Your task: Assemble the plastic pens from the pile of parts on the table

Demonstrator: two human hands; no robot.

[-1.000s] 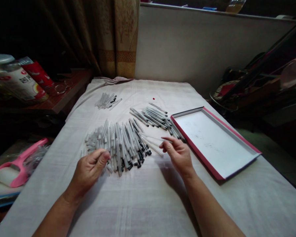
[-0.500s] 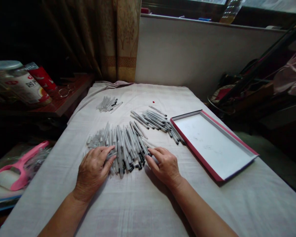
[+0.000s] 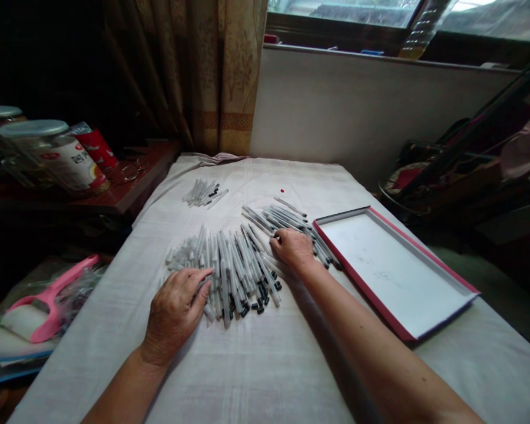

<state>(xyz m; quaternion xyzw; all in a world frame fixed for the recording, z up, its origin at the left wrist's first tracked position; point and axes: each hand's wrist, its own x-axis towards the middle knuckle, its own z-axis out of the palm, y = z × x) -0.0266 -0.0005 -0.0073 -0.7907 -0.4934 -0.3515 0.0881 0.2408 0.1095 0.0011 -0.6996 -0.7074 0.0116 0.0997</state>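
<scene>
A big heap of translucent pens or pen barrels (image 3: pixel 229 271) lies across the middle of the white cloth, with small black pieces (image 3: pixel 258 306) at its near edge. My left hand (image 3: pixel 174 309) rests at the heap's near left side, thumb and forefinger curled round a greyish translucent pen part (image 3: pixel 203 285). Between that heap and a second row of black-ended pens (image 3: pixel 287 217), my right hand (image 3: pixel 294 247) is low over the cloth with its fingers curled in. What its fingertips hold, if anything, is hidden. A smaller group of pen parts (image 3: pixel 201 193) lies farther back.
A shallow white box lid with red sides (image 3: pixel 393 277) lies on the right of the cloth (image 3: pixel 229 377). A tiny red piece (image 3: pixel 282 191) is at the back. Jars (image 3: pixel 66 159) and glasses (image 3: pixel 132 171) stand on a left side table; a pink-handled tool (image 3: pixel 50 300) lies below.
My right hand has moved away from the heap's near right edge, forward to beside the second row of pens. My left hand stays by the heap. The view has shifted slightly.
</scene>
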